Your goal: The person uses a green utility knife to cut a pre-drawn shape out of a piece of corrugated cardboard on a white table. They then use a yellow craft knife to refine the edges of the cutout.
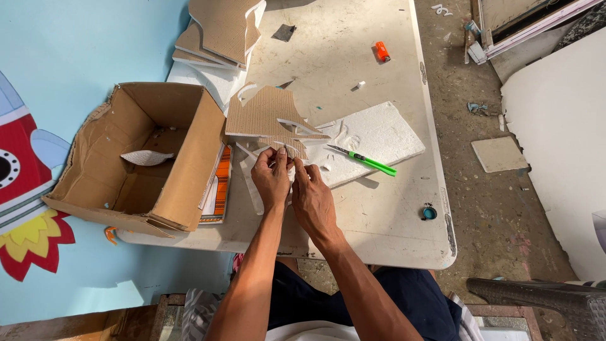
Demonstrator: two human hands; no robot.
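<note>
My left hand (271,179) and my right hand (314,197) meet over the white table (379,221), fingers pinching a cut piece of white foam faced with brown cardboard (268,117). The piece is irregular, with curved cut-outs, and its near edge sits between my fingertips. Thin white foam offcuts (251,183) lie under my hands. A flat white foam sheet (379,136) lies just right of the piece. On that sheet's near edge rests a green-handled utility knife (363,158), blade pointing left, close to my right hand.
An open brown cardboard box (151,155) holding a white foam scrap stands at left, an orange-patterned book (221,189) beside it. More cardboard-faced foam shapes (218,31) are stacked at the back. An orange lighter (382,51) and a blue cap (429,213) lie on the table.
</note>
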